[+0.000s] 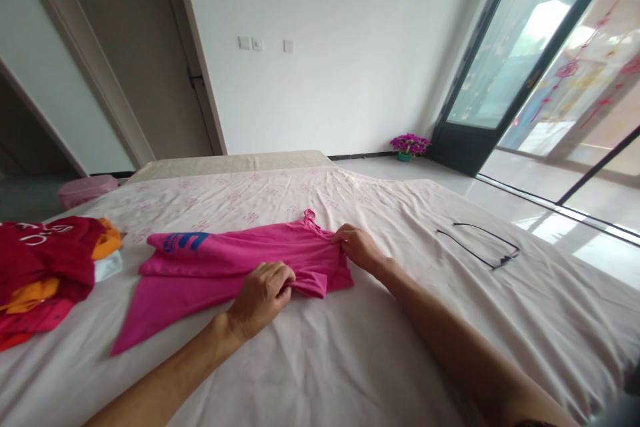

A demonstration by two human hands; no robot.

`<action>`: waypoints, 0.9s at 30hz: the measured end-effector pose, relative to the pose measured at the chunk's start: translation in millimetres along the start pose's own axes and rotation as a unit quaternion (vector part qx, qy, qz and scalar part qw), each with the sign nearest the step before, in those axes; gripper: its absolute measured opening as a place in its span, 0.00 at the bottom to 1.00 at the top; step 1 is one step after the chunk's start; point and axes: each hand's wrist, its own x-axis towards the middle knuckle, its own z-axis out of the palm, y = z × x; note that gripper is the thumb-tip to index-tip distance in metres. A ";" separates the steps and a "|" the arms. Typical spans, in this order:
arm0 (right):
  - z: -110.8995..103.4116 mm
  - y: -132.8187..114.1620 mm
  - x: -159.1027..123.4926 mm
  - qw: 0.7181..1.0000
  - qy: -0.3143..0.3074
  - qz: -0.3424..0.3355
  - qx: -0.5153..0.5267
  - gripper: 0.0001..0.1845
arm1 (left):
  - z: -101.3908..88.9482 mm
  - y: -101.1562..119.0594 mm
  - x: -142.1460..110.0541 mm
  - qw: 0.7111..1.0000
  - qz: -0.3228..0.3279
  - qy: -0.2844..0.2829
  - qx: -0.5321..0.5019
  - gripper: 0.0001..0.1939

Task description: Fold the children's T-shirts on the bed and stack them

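A bright pink shirt [215, 260] with blue lettering near its left end lies partly folded on the bed. My left hand [264, 293] is closed on the fabric along its near edge, by what looks like a sleeve. At the shirt's right end, my right hand [357, 245] pinches the cloth close to the neckline. A small twisted loop of pink fabric sticks up at the far edge. The near-left corner of the shirt spreads out to a point on the sheet.
Red and orange clothes [55, 273] are heaped at the left. Black-framed glasses [505, 260] rest on the pale sheet [350, 367] at the right. Beyond the bed stand a pink stool-like object [87, 190], a potted purple flower [407, 145] and a glass door [495, 60].
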 end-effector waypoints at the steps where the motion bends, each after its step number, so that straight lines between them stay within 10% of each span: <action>1: 1.6 1.4 -0.6 1.000 0.010 0.004 0.002 0.24 | 1.5 2.3 1.3 1.000 0.002 0.003 -0.001 0.10; 14: 10.5 19.6 24.9 0.990 0.127 0.040 0.041 0.21 | 25.5 29.9 17.7 1.000 0.007 0.015 -0.015 0.09; 20: 9.5 23.9 22.8 0.998 0.026 0.056 -0.007 0.22 | 25.7 37.0 15.9 0.998 0.004 -0.029 -0.059 0.07; 27: -0.8 -12.6 19.9 0.997 0.049 0.053 -0.022 0.24 | -34.9 -44.7 -14.4 0.984 -0.130 0.079 -0.094 0.09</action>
